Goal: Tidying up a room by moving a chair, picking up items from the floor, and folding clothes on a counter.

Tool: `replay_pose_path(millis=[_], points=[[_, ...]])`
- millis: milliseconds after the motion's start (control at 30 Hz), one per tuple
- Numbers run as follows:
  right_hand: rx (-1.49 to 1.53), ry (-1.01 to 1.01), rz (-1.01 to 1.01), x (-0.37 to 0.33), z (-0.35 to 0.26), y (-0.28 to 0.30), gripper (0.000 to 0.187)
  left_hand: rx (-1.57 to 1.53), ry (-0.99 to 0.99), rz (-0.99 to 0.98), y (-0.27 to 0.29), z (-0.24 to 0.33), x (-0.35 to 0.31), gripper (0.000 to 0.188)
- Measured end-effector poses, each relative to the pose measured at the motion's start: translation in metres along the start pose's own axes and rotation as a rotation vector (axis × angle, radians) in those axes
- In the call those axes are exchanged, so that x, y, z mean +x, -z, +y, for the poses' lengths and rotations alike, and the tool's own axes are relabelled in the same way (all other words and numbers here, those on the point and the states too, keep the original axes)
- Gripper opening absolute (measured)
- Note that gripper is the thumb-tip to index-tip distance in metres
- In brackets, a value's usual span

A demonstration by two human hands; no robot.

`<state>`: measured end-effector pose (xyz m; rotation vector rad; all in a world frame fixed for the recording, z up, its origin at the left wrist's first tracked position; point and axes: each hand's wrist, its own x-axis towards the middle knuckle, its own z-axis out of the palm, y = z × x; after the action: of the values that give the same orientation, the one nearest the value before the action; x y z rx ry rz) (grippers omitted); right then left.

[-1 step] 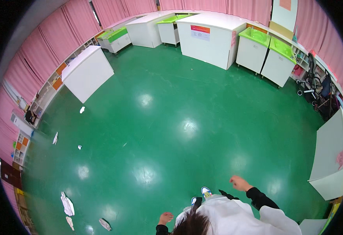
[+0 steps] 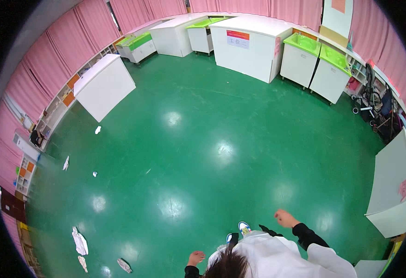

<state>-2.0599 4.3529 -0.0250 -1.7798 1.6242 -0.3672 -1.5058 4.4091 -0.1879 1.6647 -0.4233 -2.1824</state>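
Observation:
My left hand (image 2: 196, 258) hangs low at the bottom of the view, left of my body, with nothing seen in it. Its fingers look loosely bent and apart. My right hand (image 2: 286, 218) is held out above the green floor (image 2: 198, 125), ahead of my right side. Its fingers droop, slightly apart, and hold nothing that I can see. Neither hand touches anything. Beneath me, blue and white shoes (image 2: 244, 227) stand on the floor. Nearest to my left hand lies a crumpled greyish cloth (image 2: 124, 265).
Farther left on the floor lie a pale garment (image 2: 79, 242), a patterned cloth (image 2: 82, 264) and several small white pieces. White counters (image 2: 249, 48) and green-topped basins (image 2: 303, 43) line the back. A white cabinet (image 2: 104, 88) stands left; strollers (image 2: 374, 104) and a white panel (image 2: 390, 180) stand right.
My right hand has shifted very slightly to the right. The rest looks the same.

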Motion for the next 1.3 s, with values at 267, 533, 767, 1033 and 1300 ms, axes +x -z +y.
replay_pose_path(millis=[267,533,767,1033,1300], points=[[-0.018,-0.374,-0.057,-0.038,0.068,-0.058,0.016,-0.059,-0.006,0.015,0.006,-0.004,-0.008,0.020],[0.067,-0.466,-0.067,-0.022,0.074,-0.051,0.016,0.297,0.031,0.217,-0.032,0.007,-0.034,0.020],[0.100,-0.440,-0.073,0.003,0.062,-0.040,0.015,0.184,0.037,0.176,-0.038,0.012,-0.034,0.021],[0.155,-0.404,-0.088,0.019,0.074,-0.047,0.016,-0.019,0.032,0.128,-0.022,-0.013,-0.024,0.022],[0.140,-0.419,-0.127,0.028,0.077,-0.042,0.017,0.126,0.026,0.265,-0.036,-0.009,-0.033,0.020]])
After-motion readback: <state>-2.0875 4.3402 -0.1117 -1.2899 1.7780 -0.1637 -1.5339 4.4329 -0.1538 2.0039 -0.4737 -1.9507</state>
